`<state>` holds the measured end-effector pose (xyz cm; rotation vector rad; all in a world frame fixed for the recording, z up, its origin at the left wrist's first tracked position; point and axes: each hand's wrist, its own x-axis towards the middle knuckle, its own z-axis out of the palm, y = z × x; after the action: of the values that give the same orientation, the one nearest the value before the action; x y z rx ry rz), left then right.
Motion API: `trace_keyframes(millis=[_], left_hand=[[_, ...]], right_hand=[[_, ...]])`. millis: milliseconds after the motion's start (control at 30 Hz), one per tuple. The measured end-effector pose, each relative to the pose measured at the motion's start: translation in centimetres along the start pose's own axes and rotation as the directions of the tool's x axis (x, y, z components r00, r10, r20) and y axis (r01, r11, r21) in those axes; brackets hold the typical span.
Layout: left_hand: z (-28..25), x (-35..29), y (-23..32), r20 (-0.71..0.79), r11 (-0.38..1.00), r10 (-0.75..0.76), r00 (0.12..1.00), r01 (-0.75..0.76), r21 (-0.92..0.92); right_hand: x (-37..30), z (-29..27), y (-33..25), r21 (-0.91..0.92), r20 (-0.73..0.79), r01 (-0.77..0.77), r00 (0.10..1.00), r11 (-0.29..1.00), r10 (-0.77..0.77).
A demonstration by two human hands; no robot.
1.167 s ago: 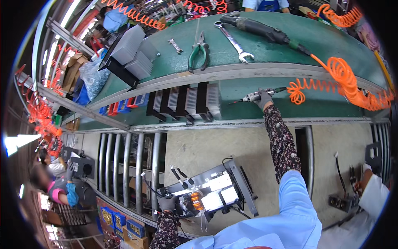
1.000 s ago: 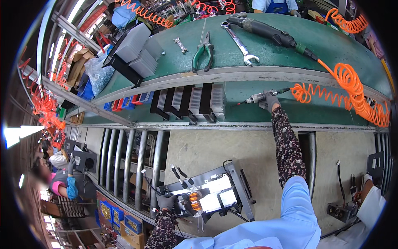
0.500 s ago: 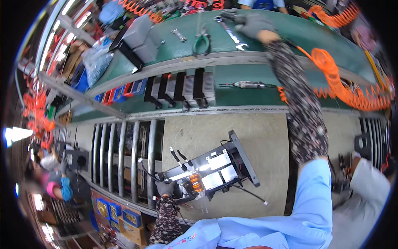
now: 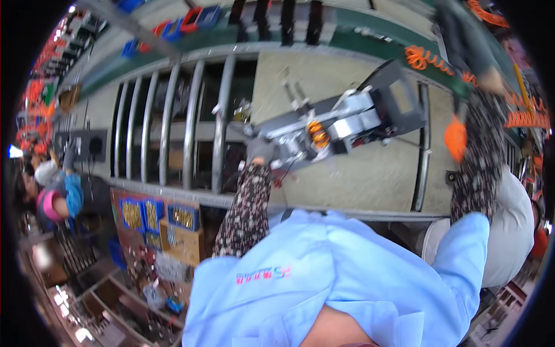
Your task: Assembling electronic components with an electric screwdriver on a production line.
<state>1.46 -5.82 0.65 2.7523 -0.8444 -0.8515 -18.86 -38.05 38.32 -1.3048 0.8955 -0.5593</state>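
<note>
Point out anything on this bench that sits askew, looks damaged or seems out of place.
Nothing looks spilled or broken. The grey metal assembly lies slanted across the beige bench top, out of line with the roller rails; the left hand grips its near end. The right hand is blurred, so its hold is unclear.

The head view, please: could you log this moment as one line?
left hand: gripping metal assembly | right hand: raised over orange coiled hose, blurred

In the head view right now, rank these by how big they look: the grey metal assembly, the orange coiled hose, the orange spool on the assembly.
1. grey metal assembly, gripped by the left hand
2. orange coiled hose
3. orange spool

The hose lies farther off and is blurred, so its true size is unsure.
</note>
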Motion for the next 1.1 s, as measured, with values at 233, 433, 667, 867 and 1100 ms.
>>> trace_keyframes(millis=[233, 433, 667, 867, 1100], left_hand=[[-8.3, 1.6, -0.3, 0.212, 0.968, 0.252, 0.944, -0.249, -0.039], [-7.7, 6.6, 8.9, 0.208, 0.685, 0.685, 0.698, -0.715, 0.141], [-2.5, 8.7, 11.0, 0.465, 0.470, 0.737, 0.490, -0.866, 0.170], [3.7, 6.3, 11.7, -0.372, 0.832, 0.548, 0.749, -0.533, 0.153], [6.7, 9.7, 9.8, 0.209, 0.473, 0.843, 0.495, -0.869, 0.147]], right_hand=[[-16.8, 8.0, 12.9, 0.476, 0.277, -0.383, 0.920, 0.792, 0.278], [-18.1, 15.9, 21.8, 0.271, 0.385, -0.721, 0.688, 0.638, 0.615], [-13.1, 20.8, 28.3, 0.157, 0.158, -0.840, 0.541, 0.520, 0.826], [-9.7, 21.7, 30.2, 0.341, 0.168, -0.832, 0.511, 0.437, 0.843], [-8.0, 20.6, 29.9, 0.332, 0.269, -0.901, 0.375, 0.280, 0.887]])
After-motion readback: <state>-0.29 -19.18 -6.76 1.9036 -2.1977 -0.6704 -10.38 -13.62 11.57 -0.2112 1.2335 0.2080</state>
